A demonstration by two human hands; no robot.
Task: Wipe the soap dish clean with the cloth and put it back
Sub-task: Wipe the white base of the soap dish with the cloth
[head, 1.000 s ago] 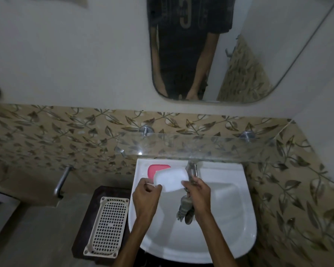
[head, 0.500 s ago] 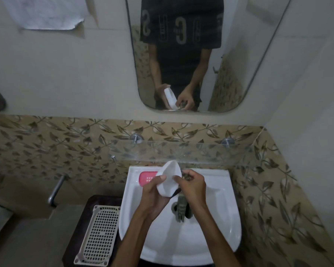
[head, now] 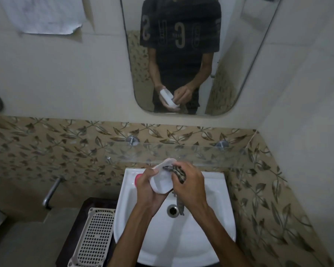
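**Wiping the tilted soap dish over the basin**

Left hand grasps the white soap dish above the washbasin, long axis running near-to-far. Immediately right, the right hand pinches the striped cloth against the dish's far inner end.

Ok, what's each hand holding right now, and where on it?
Left hand grips the white soap dish by its lower end, tilted up. Right hand holds the striped cloth bunched against the dish's inside.

White sink, pink soap on its rim, perforated tray beside, glass shelf, mirror above.
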